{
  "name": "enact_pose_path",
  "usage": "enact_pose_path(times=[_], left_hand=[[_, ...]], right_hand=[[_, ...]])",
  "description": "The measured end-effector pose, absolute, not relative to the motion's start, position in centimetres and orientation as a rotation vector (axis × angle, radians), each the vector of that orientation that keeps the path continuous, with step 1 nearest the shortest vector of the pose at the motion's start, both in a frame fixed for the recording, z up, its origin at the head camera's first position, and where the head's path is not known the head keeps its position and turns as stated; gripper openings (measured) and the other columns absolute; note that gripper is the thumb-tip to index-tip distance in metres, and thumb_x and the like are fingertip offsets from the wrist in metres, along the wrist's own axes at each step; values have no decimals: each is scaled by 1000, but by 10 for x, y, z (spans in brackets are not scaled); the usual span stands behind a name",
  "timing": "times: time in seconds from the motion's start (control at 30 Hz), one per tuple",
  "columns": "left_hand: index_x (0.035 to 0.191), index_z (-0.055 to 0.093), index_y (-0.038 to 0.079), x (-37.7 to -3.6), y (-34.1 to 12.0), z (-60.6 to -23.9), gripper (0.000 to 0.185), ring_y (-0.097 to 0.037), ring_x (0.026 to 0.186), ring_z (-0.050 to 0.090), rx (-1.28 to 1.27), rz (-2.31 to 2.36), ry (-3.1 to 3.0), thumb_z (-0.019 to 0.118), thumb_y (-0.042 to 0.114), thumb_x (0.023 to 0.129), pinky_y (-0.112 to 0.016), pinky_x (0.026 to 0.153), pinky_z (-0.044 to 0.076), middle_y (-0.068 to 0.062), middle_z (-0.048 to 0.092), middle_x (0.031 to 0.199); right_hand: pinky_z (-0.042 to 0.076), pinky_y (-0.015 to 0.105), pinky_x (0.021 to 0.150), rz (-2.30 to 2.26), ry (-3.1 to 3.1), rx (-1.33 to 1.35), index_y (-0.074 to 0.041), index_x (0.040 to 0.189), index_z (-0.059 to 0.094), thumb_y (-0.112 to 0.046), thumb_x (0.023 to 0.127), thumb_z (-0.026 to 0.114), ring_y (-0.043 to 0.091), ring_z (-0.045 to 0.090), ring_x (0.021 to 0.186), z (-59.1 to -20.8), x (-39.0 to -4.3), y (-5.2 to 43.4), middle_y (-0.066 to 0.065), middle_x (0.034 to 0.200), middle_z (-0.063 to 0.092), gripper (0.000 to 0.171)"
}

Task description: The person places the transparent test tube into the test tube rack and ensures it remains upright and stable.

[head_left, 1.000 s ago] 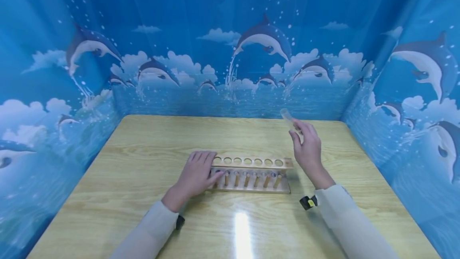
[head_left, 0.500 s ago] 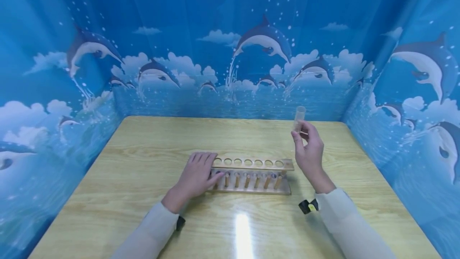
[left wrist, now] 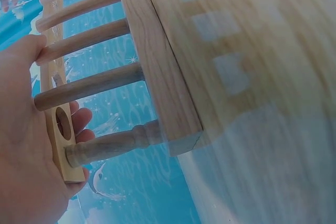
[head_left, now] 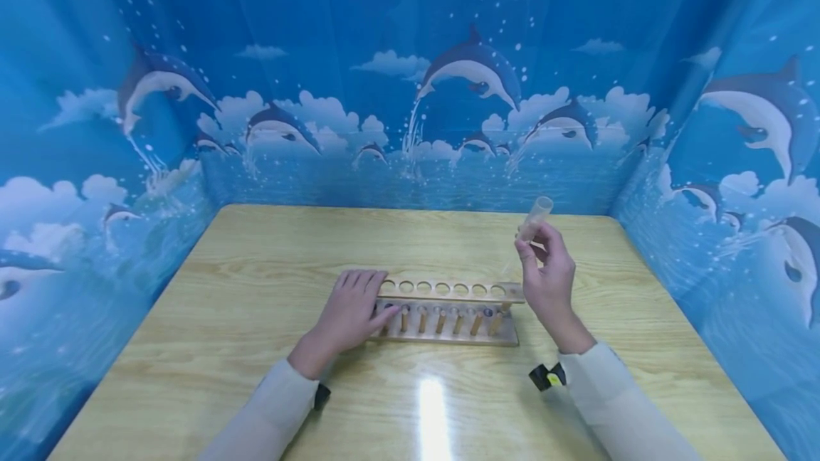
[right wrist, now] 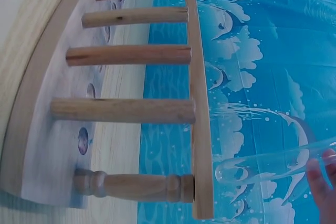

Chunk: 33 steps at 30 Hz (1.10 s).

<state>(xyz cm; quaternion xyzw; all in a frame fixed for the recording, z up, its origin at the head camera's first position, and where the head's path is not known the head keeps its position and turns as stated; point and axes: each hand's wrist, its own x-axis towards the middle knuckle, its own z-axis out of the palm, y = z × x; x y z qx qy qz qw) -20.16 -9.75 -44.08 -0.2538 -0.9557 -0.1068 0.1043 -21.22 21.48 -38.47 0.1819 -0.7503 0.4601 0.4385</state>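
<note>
Fingers of my right hand (head_left: pixel 549 277) pinch a clear test tube (head_left: pixel 530 225) (tilted), just above the wooden rack (head_left: pixel 448 310). My left hand (head_left: pixel 349 311) lies flat on the rack's other end.

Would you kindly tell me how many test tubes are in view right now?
1. The only test tube is pinched in the right hand, tilted above the rack's right end; no rack hole shows another.

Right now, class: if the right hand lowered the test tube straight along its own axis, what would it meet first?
Probably the wooden rack top near its right end; right hand, test tube. Depth unclear.
</note>
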Motion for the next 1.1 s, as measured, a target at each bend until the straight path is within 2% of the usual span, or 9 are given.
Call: enact_pose_path(times=[0.13,0.3,0.4,0.47,0.67,0.77,1.1], left_hand=[[143,43,5,-201,-97,-440,66,-32,126,45,-749,-316,-2831,50,52,97,-51,114,26,-14,52,135],[143,43,5,-202,-97,-440,67,-32,126,45,-750,-310,-2832,50,53,97,-51,114,26,-14,52,136],[143,43,5,-202,-97,-440,67,-32,126,46,-752,-311,-2829,50,53,97,-51,113,27,-14,52,135],[143,43,5,-202,-98,-440,67,-32,126,46,-753,-309,-2827,50,53,97,-51,113,27,-14,52,135],[143,43,5,-202,-98,-440,67,-32,125,46,-749,-296,-2828,48,54,97,-50,113,28,-14,52,135],[142,44,5,-202,-97,-440,67,-32,125,46,-751,-306,-2824,50,53,97,-50,112,28,-14,52,135],[142,43,5,-201,-98,-439,67,-33,126,46,-747,-304,-2830,50,53,97,-51,112,28,-14,52,135]], right_hand=[[53,15,80,1157,-1850,480,13,114,55,18,84,62,22,63,97,-378,-206,210,20,101,63,31],[52,12,78,1185,-1840,494,14,114,54,20,83,61,8,61,99,-384,-207,210,25,103,63,32],[51,11,77,1192,-1839,495,16,115,53,22,82,61,6,60,99,-388,-209,211,27,103,62,34],[51,11,77,1191,-1841,489,16,115,53,22,82,60,7,60,98,-387,-208,211,27,102,62,34],[53,14,77,1229,-1830,466,18,115,52,21,85,58,26,63,95,-380,-198,203,24,99,61,31],[53,15,78,1248,-1821,469,19,115,52,21,85,58,29,63,96,-375,-191,198,26,97,60,31],[53,16,79,1275,-1800,433,20,117,52,21,85,58,24,63,95,-373,-184,192,23,96,61,32]])
